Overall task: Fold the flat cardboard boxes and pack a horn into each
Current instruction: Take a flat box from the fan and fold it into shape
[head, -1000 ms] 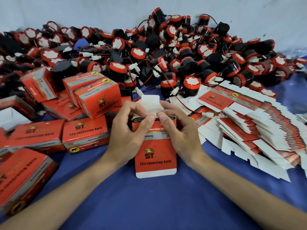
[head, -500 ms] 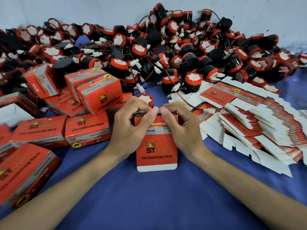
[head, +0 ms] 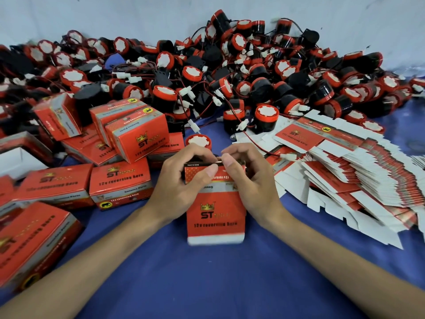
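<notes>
Head view: box (head: 216,217) at centre over the bench (head: 207,284), long axis pointing away from the person. Left hand (head: 181,183) and right hand (head: 255,180) both grip its far end, fingers (head: 208,172) curled on the flap. Nearest horn (head: 198,140) lies just beyond, slightly left-hand side.

Centre box (head: 216,217): red face, white band along near edge, gold crown, black lettering, grey strip higher up.
Folded boxes (head: 119,180): same red, silver-grey sides, yellow oval with a black animal.
Flat boxes (head: 345,180): red print, white flaps and undersides.
Horns (head: 266,118): black bodies, red caps, white centres.
Plugs (head: 288,156): white.
Table (head: 207,284): deep blue.
Wall (head: 115,14): pale grey-white.
</notes>
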`<state>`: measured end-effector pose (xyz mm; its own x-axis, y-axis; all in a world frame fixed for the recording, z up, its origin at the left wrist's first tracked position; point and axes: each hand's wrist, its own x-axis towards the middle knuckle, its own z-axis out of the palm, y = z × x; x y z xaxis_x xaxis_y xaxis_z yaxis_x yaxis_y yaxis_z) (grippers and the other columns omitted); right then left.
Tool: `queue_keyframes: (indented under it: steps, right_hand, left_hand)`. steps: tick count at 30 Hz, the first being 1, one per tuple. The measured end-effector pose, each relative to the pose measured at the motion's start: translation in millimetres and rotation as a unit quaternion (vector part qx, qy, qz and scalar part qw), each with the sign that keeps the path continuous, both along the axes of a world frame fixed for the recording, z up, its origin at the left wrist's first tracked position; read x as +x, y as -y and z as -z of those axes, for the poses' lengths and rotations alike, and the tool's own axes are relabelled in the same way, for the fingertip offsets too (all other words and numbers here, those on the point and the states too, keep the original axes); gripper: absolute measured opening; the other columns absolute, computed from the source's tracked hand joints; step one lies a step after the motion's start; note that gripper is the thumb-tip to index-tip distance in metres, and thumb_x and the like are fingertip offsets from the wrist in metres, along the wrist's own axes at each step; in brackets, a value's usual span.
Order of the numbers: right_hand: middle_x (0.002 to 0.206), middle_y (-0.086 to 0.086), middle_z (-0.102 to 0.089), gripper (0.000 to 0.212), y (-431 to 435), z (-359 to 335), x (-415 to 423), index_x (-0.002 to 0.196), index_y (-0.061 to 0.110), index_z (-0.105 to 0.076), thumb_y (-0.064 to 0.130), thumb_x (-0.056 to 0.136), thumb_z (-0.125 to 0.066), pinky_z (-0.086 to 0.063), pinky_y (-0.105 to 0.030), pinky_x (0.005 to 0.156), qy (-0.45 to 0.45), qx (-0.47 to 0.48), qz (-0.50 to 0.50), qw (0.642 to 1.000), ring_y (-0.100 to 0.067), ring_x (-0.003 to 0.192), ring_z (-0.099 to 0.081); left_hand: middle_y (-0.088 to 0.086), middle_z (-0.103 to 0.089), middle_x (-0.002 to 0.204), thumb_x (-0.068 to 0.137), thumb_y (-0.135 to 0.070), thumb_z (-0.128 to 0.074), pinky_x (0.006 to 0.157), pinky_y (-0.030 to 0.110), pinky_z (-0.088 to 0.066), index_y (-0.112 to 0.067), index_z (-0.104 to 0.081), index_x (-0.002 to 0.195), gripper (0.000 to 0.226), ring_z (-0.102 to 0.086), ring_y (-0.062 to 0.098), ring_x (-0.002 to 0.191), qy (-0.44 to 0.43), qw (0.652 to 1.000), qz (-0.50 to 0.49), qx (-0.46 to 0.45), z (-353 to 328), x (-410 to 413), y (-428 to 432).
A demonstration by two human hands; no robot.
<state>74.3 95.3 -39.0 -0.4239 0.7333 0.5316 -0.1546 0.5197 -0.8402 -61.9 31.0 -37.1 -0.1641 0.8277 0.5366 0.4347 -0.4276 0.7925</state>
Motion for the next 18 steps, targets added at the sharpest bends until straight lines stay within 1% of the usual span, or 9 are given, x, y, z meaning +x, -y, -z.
queue_keyframes:
  steps: [3,6,8,10,12,14,15,17,18]
  right_hand:
    - [0.088,0.004,-0.062,0.024,0,-1,5,0.105,0.018,-0.057,0.032,0.086,-0.054,-0.046,-0.022,0.075,0.024,-0.041,-0.084,0.995,-0.009,0.084,-0.06]
    - [0.103,0.008,-0.063,0.029,0,-1,9,0.117,0.02,-0.053,0.02,0.088,-0.055,-0.051,-0.023,0.077,0.011,-0.124,-0.175,0.977,-0.011,0.095,-0.064]
    - [0.106,0.007,-0.065,0.031,0,-2,8,0.118,0.022,-0.053,0.021,0.088,-0.055,-0.053,-0.024,0.074,0.01,-0.157,-0.171,0.973,-0.013,0.094,-0.066]
    - [0.097,0.009,-0.067,0.022,0,-4,5,0.109,0.027,-0.059,0.026,0.087,-0.057,-0.054,-0.024,0.067,-0.015,-0.184,-0.133,0.974,-0.012,0.086,-0.068]
    - [0.092,0.005,-0.068,0.016,-2,-5,3,0.099,0.03,-0.063,0.031,0.084,-0.058,-0.055,-0.028,0.064,-0.068,-0.261,-0.106,0.957,-0.014,0.08,-0.068]
    - [0.091,-0.001,-0.067,0.018,-7,-5,3,0.097,0.025,-0.061,0.034,0.082,-0.061,-0.055,-0.029,0.061,-0.096,-0.318,-0.081,0.94,-0.015,0.076,-0.068]
    - [0.09,-0.003,-0.066,0.021,-7,-5,4,0.098,0.021,-0.059,0.035,0.082,-0.062,-0.054,-0.028,0.059,-0.1,-0.342,-0.068,0.932,-0.015,0.074,-0.067]
    - [0.09,-0.008,-0.066,0.035,-7,-7,6,0.106,0.012,-0.056,0.038,0.083,-0.061,-0.055,-0.03,0.06,-0.103,-0.388,-0.056,0.914,-0.019,0.074,-0.067]
    - [0.089,-0.009,-0.068,0.04,-7,-6,7,0.11,0.008,-0.055,0.04,0.086,-0.058,-0.056,-0.032,0.059,-0.091,-0.407,-0.065,0.907,-0.021,0.074,-0.067]
  left_hand:
    - [0.0,-0.061,0.081,0.087,-0.031,-0.052,0.071,0.017,-0.046,-0.006,-0.06,0.087,0.026,-0.06,0.01,0.076,0.019,1.0,-0.004,0.012,2,4,1]
    - [-0.007,-0.061,0.075,0.088,-0.026,-0.059,0.065,0.018,-0.047,-0.012,-0.057,0.082,0.016,-0.059,0.006,0.071,0.138,0.989,-0.059,0.011,-1,4,-1]
    - [-0.014,-0.063,0.081,0.093,-0.028,-0.053,0.063,0.021,-0.052,-0.015,-0.055,0.089,0.013,-0.062,0.006,0.075,0.221,0.974,-0.043,-0.007,-1,4,2]
    - [-0.007,-0.061,0.101,0.094,-0.036,-0.048,0.068,0.024,-0.054,-0.015,-0.05,0.107,0.025,-0.064,0.008,0.086,0.237,0.97,0.045,-0.021,0,5,6]
    - [-0.002,-0.051,0.119,0.085,-0.057,-0.057,0.081,0.025,-0.053,-0.015,-0.034,0.131,0.066,-0.06,0.007,0.102,0.179,0.979,0.101,-0.016,1,10,6]
    - [-0.002,-0.04,0.13,0.067,-0.08,-0.057,0.099,0.029,-0.045,-0.002,-0.016,0.143,0.117,-0.049,0.0,0.117,0.123,0.989,0.076,-0.022,-5,12,0]
    - [0.004,-0.034,0.137,0.059,-0.087,-0.055,0.109,0.034,-0.037,0.004,-0.011,0.144,0.132,-0.04,0.001,0.127,0.086,0.994,0.057,-0.026,-6,11,-1]
    - [0.021,-0.01,0.15,0.062,-0.089,-0.049,0.118,0.042,-0.019,0.001,-0.002,0.146,0.132,-0.015,0.021,0.145,-0.074,0.995,0.067,-0.002,-3,9,0]
    - [0.019,0.0,0.154,0.064,-0.087,-0.051,0.12,0.042,-0.013,-0.005,0.0,0.147,0.127,-0.005,0.027,0.147,-0.165,0.984,0.065,0.013,1,6,2]
